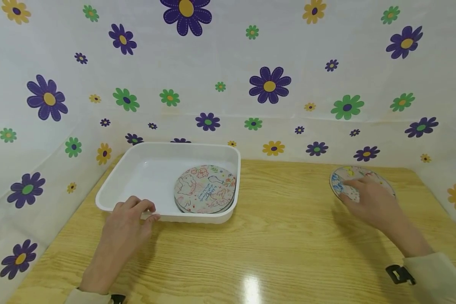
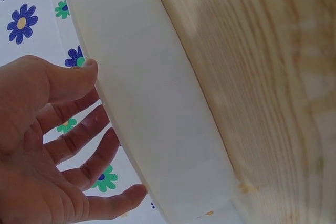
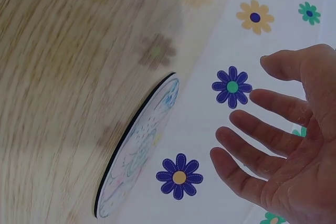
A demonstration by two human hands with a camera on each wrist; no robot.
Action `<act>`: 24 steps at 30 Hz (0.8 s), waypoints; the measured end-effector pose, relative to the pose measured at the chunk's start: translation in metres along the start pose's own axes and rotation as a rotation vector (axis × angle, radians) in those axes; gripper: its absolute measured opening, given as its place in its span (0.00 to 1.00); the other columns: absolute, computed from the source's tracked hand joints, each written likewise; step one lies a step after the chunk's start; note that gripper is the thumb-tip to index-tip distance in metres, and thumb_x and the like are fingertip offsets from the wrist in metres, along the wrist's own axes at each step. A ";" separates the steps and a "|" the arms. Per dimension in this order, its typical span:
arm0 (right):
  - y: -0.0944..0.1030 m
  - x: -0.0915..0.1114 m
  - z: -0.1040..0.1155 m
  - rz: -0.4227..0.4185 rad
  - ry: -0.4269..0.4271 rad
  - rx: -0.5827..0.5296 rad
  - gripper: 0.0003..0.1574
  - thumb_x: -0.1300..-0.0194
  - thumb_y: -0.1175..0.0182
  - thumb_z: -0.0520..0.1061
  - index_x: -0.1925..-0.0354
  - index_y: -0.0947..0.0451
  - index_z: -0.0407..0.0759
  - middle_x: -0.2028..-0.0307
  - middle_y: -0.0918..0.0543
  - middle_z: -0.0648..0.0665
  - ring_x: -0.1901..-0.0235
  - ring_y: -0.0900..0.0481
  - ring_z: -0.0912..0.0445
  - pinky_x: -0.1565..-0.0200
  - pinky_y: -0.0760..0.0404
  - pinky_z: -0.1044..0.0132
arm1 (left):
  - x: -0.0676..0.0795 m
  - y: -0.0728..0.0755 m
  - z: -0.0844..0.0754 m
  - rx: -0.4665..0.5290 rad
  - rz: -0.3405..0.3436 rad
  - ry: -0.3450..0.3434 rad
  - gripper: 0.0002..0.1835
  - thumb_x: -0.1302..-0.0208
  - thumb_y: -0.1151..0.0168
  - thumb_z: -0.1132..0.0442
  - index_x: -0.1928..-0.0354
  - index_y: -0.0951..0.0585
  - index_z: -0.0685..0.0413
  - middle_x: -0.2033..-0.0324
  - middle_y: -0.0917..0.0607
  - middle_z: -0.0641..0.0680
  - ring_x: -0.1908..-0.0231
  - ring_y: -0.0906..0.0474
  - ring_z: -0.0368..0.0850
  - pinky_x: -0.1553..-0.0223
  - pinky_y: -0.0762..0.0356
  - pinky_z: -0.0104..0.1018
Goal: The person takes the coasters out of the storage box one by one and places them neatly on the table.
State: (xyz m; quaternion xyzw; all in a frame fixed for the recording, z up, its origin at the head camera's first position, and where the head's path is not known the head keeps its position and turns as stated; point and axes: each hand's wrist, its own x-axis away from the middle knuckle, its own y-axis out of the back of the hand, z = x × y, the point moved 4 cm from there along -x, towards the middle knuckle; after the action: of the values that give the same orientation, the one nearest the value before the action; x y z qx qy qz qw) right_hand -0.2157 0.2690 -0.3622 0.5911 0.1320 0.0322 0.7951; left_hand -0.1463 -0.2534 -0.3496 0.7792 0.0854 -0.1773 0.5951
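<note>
My left hand is at the near rim of a white plastic tray, its thumb on the outer side and its fingers curled over the inside. The left wrist view shows the thumb tip of that hand against the tray's rim. Inside the tray, at its right end, lies a stack of round printed mats with coloured line drawings. Far to the right, my right hand hovers over another round mat, fingers spread and loosely bent. A gap separates hand and mat in the right wrist view.
A light wood-grain table carries the tray and the single mat. White cloth with purple, green and yellow flowers hangs behind the table and along both sides.
</note>
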 end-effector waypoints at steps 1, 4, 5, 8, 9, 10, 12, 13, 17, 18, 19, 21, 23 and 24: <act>0.000 0.000 0.002 0.002 0.010 -0.005 0.28 0.29 0.38 0.51 0.40 0.21 0.32 0.43 0.21 0.21 0.41 0.26 0.25 0.43 0.27 0.28 | 0.000 0.000 0.000 -0.001 -0.005 -0.002 0.07 0.42 0.26 0.64 0.64 0.15 0.55 0.64 0.15 0.58 0.64 0.21 0.62 0.63 0.21 0.56; -0.001 -0.001 0.007 0.002 0.044 -0.015 0.28 0.30 0.37 0.50 0.40 0.21 0.33 0.43 0.19 0.23 0.43 0.23 0.27 0.44 0.25 0.30 | 0.001 0.000 0.000 -0.005 -0.023 -0.011 0.07 0.42 0.25 0.64 0.64 0.15 0.55 0.65 0.15 0.58 0.65 0.21 0.62 0.64 0.21 0.55; -0.002 -0.001 0.009 -0.001 0.056 -0.015 0.27 0.30 0.37 0.50 0.41 0.20 0.33 0.44 0.19 0.23 0.43 0.22 0.27 0.44 0.24 0.31 | 0.001 0.000 0.000 -0.004 -0.026 -0.012 0.07 0.43 0.25 0.64 0.65 0.15 0.55 0.65 0.15 0.58 0.65 0.21 0.62 0.64 0.21 0.55; -0.003 -0.003 0.013 0.001 0.067 -0.015 0.27 0.30 0.37 0.51 0.41 0.20 0.34 0.45 0.18 0.25 0.45 0.21 0.29 0.46 0.23 0.32 | 0.001 0.000 0.000 -0.006 -0.037 -0.019 0.07 0.43 0.25 0.64 0.65 0.15 0.55 0.65 0.15 0.58 0.66 0.21 0.61 0.64 0.21 0.54; -0.003 -0.003 0.015 0.003 0.068 -0.013 0.27 0.30 0.36 0.51 0.41 0.20 0.34 0.45 0.18 0.25 0.45 0.20 0.29 0.46 0.23 0.32 | 0.001 0.000 0.000 -0.005 -0.038 -0.019 0.07 0.43 0.25 0.64 0.65 0.15 0.55 0.65 0.15 0.58 0.66 0.21 0.61 0.64 0.21 0.54; -0.004 -0.004 0.016 0.008 0.069 -0.012 0.27 0.30 0.37 0.51 0.41 0.20 0.34 0.45 0.18 0.26 0.45 0.20 0.30 0.46 0.22 0.32 | 0.001 0.000 0.001 -0.004 -0.038 -0.019 0.07 0.43 0.25 0.64 0.65 0.15 0.55 0.65 0.15 0.58 0.66 0.21 0.61 0.64 0.21 0.54; -0.005 -0.004 0.019 0.020 0.065 -0.011 0.27 0.29 0.37 0.52 0.41 0.20 0.35 0.44 0.18 0.26 0.44 0.21 0.30 0.46 0.22 0.33 | 0.001 0.000 0.001 -0.005 -0.042 -0.022 0.08 0.44 0.24 0.64 0.65 0.15 0.55 0.66 0.15 0.57 0.66 0.21 0.61 0.64 0.21 0.54; -0.006 -0.005 0.021 0.020 0.070 -0.013 0.27 0.30 0.37 0.51 0.41 0.20 0.34 0.44 0.18 0.26 0.44 0.21 0.30 0.45 0.23 0.33 | 0.001 0.000 0.001 -0.006 -0.044 -0.025 0.08 0.44 0.24 0.64 0.65 0.15 0.55 0.66 0.15 0.57 0.66 0.21 0.61 0.64 0.21 0.54; -0.007 -0.005 0.026 0.032 0.084 -0.013 0.28 0.29 0.37 0.51 0.40 0.21 0.34 0.42 0.19 0.26 0.44 0.21 0.30 0.45 0.23 0.33 | 0.001 0.000 0.002 -0.006 -0.038 -0.027 0.07 0.43 0.24 0.64 0.65 0.15 0.54 0.65 0.15 0.57 0.66 0.20 0.61 0.64 0.20 0.55; -0.008 -0.005 0.027 0.037 0.088 -0.011 0.28 0.29 0.37 0.51 0.40 0.21 0.34 0.42 0.19 0.26 0.44 0.21 0.30 0.45 0.22 0.33 | 0.001 0.000 0.002 -0.006 -0.035 -0.025 0.07 0.43 0.25 0.64 0.65 0.15 0.54 0.65 0.15 0.58 0.65 0.20 0.61 0.64 0.20 0.55; -0.009 -0.006 0.029 0.039 0.092 -0.006 0.28 0.30 0.37 0.51 0.40 0.21 0.34 0.42 0.19 0.26 0.44 0.20 0.30 0.46 0.22 0.33 | 0.001 0.000 0.002 -0.005 -0.032 -0.023 0.07 0.42 0.25 0.63 0.65 0.15 0.54 0.65 0.15 0.58 0.65 0.20 0.62 0.64 0.20 0.55; -0.010 -0.006 0.031 0.044 0.096 0.004 0.28 0.30 0.37 0.52 0.40 0.21 0.35 0.42 0.20 0.26 0.46 0.20 0.30 0.47 0.21 0.34 | 0.001 -0.001 0.002 -0.003 -0.028 -0.020 0.07 0.42 0.25 0.63 0.65 0.15 0.54 0.65 0.15 0.58 0.65 0.20 0.62 0.64 0.20 0.55; -0.012 -0.007 0.034 0.047 0.095 0.011 0.28 0.30 0.36 0.52 0.40 0.21 0.35 0.42 0.20 0.26 0.47 0.19 0.31 0.49 0.20 0.35 | 0.002 -0.001 0.002 -0.004 -0.030 -0.022 0.07 0.42 0.25 0.63 0.65 0.15 0.54 0.65 0.15 0.58 0.65 0.20 0.62 0.65 0.20 0.55; -0.012 -0.007 0.035 0.047 0.094 0.009 0.29 0.30 0.36 0.52 0.40 0.21 0.35 0.42 0.20 0.26 0.47 0.19 0.31 0.49 0.20 0.36 | 0.002 0.000 0.002 -0.003 -0.030 -0.021 0.07 0.42 0.25 0.63 0.65 0.15 0.54 0.65 0.15 0.58 0.65 0.21 0.61 0.65 0.20 0.55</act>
State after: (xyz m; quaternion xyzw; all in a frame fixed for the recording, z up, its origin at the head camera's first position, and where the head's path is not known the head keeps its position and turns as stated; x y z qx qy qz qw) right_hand -0.2148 0.2314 -0.3633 0.5954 0.1552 0.0781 0.7844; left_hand -0.1452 -0.2556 -0.3511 0.7751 0.0908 -0.1943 0.5943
